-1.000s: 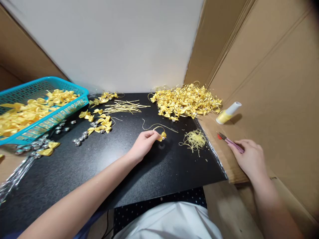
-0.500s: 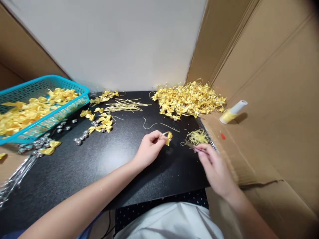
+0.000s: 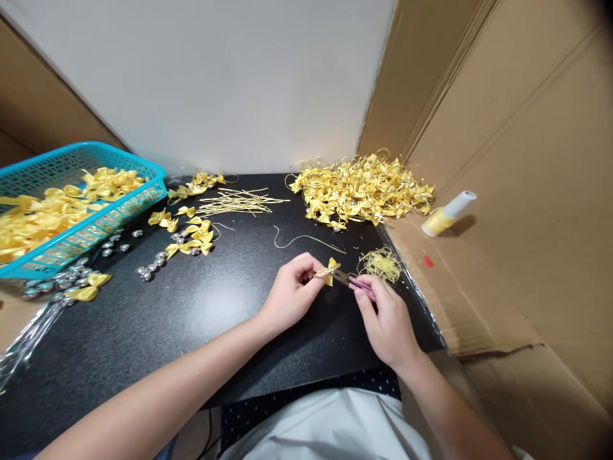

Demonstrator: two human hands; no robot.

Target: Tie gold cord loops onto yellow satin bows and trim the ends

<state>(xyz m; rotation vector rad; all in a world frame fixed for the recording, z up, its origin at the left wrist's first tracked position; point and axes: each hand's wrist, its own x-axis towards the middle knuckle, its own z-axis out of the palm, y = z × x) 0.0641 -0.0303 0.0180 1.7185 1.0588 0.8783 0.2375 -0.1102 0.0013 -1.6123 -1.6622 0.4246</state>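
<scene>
My left hand (image 3: 291, 292) pinches a small yellow ribbon bow (image 3: 331, 269) just above the black tabletop (image 3: 191, 313). My right hand (image 3: 387, 319) is closed round a small pair of pink-handled snips (image 3: 352, 281), whose blades reach the bow. A little heap of yellow thread clippings (image 3: 382, 264) lies just right of the hands. A loose gold thread (image 3: 306, 240) lies on the black surface behind them.
A large pile of finished yellow bows (image 3: 364, 188) lies at the back right. A teal basket (image 3: 119, 214) of yellow ribbon stands at the left, with silver beads (image 3: 153, 267) and loose bows beside it. Cut gold threads (image 3: 237, 203) lie at the back. A yellow bottle (image 3: 447, 214) rests on cardboard.
My right hand picked up the snips from the cardboard at the right and carried them left to the bow. My left hand lifted the bow slightly and turned it.
</scene>
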